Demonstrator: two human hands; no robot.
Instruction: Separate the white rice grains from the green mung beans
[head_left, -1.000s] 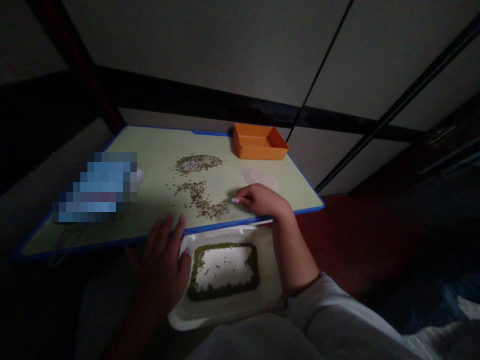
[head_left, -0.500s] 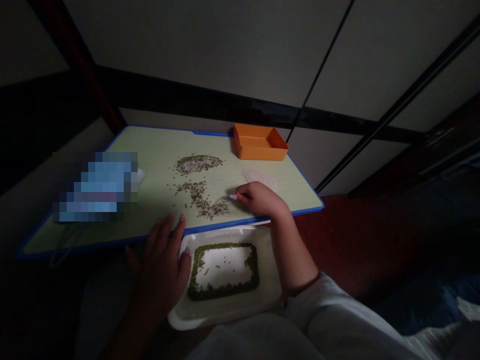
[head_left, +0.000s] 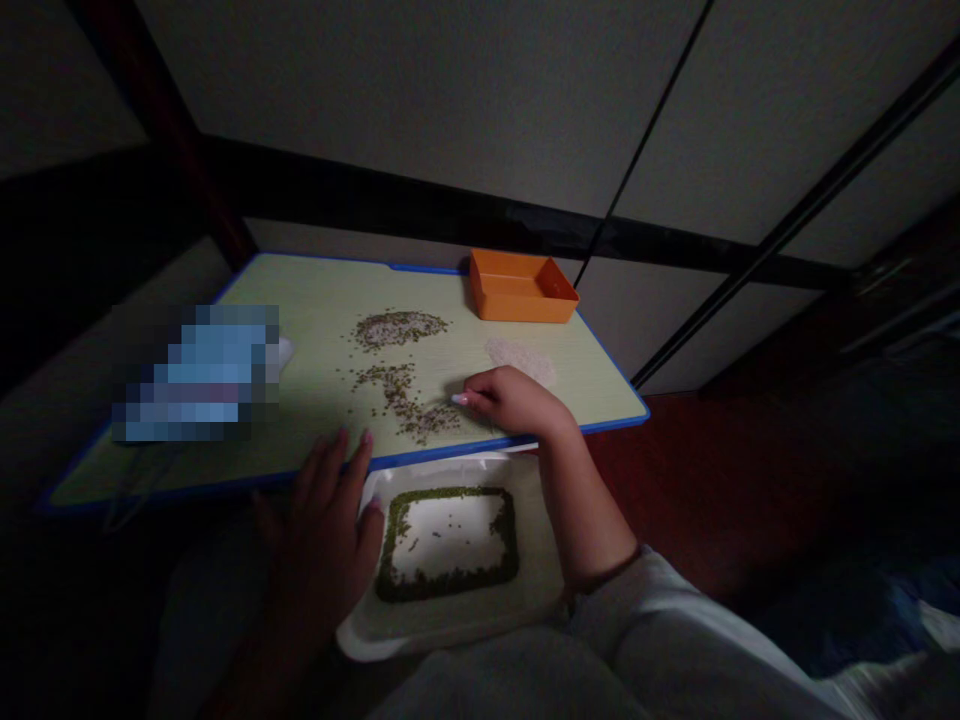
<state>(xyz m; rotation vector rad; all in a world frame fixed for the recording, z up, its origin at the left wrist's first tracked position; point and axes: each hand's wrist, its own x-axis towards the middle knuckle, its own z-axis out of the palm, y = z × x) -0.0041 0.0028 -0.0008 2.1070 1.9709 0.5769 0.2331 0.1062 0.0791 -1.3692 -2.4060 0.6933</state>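
Observation:
My right hand [head_left: 516, 402] rests on the pale green tabletop [head_left: 315, 330], its fingers curled and pressed together at the right edge of a spread of mixed green beans and pale grains [head_left: 420, 415]. Anything pinched at the fingertips is too small to make out. My left hand [head_left: 330, 530] lies with fingers apart over the table's near edge, its thumb by the rim of a white plastic basin [head_left: 541, 570]. Inside that basin, green beans [head_left: 450, 582] line the edges of the floor, with a few scattered in the middle.
Behind the spread lies another mixed heap [head_left: 401, 328]. A patch of pale grains [head_left: 525, 360] is right of it, in front of an orange open box [head_left: 521, 302]. A blurred-out blue item [head_left: 214, 370] sits on the left. Cabinet panels [head_left: 420, 110] stand behind the table.
My right hand has shifted slightly left, its fingertips closer to the near spread. My left hand stays in place.

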